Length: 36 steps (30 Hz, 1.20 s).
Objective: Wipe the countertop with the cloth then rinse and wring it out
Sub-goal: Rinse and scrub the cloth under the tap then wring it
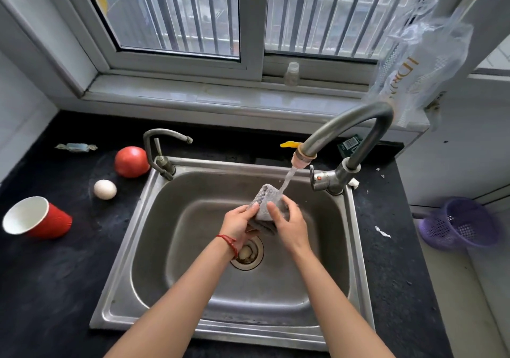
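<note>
Two bare forearms come in from the bottom edge and reach over the sink [116, 283], so we're at the rinse part. Left hand [238, 223] and right hand [291, 226] each have a grip closed on the cloth [267, 201]: fingers curled round its lower part, thumbs pressed on the front. The cloth sits bunched up over the middle of the basin, above the drain [247, 251], and its top corner is right in the stream from the tap [346, 128].

What could go wrong, I reckon:
- Water's hitting just the upper corner, so the lower folds may stay dirty unless the cloth gets turned.
- The stream lands high on the cloth, so spray could kick out onto the bench [55, 274], which would undo the wipe.
- Wet cloth is slippery. If it slips out mid-wring it drops straight onto that grubby drain.
- The egg [105, 189], tomato [132, 162] and tipped cup [36, 217] sit near the left rim, and an elbow swing could knock them.
</note>
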Each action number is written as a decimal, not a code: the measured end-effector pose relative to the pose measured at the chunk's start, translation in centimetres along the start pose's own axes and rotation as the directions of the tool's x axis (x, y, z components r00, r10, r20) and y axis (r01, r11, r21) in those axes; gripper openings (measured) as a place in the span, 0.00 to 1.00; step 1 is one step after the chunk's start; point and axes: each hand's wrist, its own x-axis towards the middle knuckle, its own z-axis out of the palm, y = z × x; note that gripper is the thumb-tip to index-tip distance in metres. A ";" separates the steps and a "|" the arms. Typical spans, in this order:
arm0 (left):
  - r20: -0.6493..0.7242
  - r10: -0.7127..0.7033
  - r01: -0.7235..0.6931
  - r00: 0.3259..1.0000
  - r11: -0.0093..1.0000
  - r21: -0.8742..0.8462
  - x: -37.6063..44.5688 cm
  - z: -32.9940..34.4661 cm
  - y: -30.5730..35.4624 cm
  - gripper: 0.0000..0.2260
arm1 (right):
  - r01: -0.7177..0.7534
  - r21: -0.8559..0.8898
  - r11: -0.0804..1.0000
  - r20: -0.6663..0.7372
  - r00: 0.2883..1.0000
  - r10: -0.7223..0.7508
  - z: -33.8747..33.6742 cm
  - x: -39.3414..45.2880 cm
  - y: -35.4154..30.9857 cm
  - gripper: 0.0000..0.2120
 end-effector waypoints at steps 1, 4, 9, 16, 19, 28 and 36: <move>-0.002 0.005 -0.005 1.000 0.999 0.044 0.2 0.3 -0.2 0.08 | -0.029 -0.061 0.998 0.021 0.999 0.030 0.5 0.1 0.0 0.42; -0.003 0.005 -0.004 1.000 0.991 0.135 0.7 0.6 -0.9 0.10 | -0.101 -0.155 0.983 0.014 0.994 0.105 1.1 1.2 0.7 0.44; -0.085 0.073 -0.057 0.994 0.983 0.176 1.7 -1.8 -0.9 0.10 | -0.194 0.124 0.973 0.043 0.981 0.190 -0.6 3.1 2.4 0.11; -0.240 -0.139 0.107 0.961 0.984 -0.139 3.3 -3.2 -0.9 0.06 | -0.410 0.636 0.653 0.140 0.894 0.425 0.6 4.8 4.3 0.08; -0.209 -0.229 0.186 0.951 0.961 -0.206 4.4 -2.2 -2.4 0.09 | -0.365 0.564 0.740 0.126 0.924 0.361 1.8 5.0 3.5 0.11; -0.056 -0.384 0.375 0.922 0.919 -0.119 5.6 0.9 -4.5 0.14 | -0.117 -0.297 0.948 -0.081 0.992 0.097 3.8 2.9 1.1 0.27; 0.058 -0.421 0.424 0.905 0.887 -0.181 4.6 2.1 -4.4 0.16 | -0.360 -0.270 0.893 -0.264 0.919 0.291 0.5 4.7 4.8 0.29</move>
